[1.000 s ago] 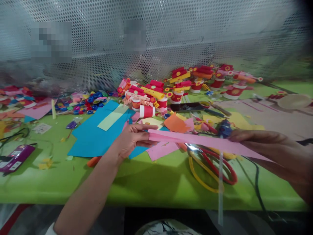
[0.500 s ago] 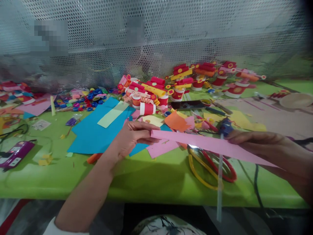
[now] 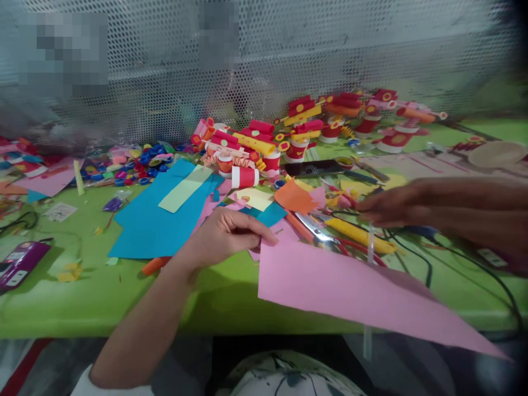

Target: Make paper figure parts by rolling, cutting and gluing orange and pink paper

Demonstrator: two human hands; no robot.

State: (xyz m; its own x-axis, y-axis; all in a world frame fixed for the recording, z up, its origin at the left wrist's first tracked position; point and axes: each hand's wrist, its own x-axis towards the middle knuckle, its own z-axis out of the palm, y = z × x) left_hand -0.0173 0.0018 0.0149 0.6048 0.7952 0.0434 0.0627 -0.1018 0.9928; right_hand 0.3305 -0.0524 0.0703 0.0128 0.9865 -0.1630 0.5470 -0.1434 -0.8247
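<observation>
My left hand [image 3: 229, 236] pinches the near-left corner of a pink sheet of paper [image 3: 325, 280] between thumb and fingers. The sheet slopes down to the right, past the table's front edge. My right hand [image 3: 412, 206] is off the paper, above the table at the right. It is smeared by motion, so its grip is hidden. A clear glue stick [image 3: 370, 247] hangs below its fingertips, partly covered by the pink sheet. Something dark blue [image 3: 423, 234] shows under the hand. Scissors [image 3: 315, 230] lie behind the sheet, their handles partly covered.
Blue paper sheets [image 3: 152, 220] with a pale green strip [image 3: 185, 188] lie left of centre. A red-and-white paper cup [image 3: 245, 177] and several cup models stand behind. Bottle caps [image 3: 152, 162] are heaped back left. Black cables [image 3: 482, 275] cross the right side. A purple device [image 3: 22, 264] sits far left.
My right hand has let go of the pink paper and moved up and back. The sheet's free end has dropped, turning its broad face to me. My left hand still pinches its corner.
</observation>
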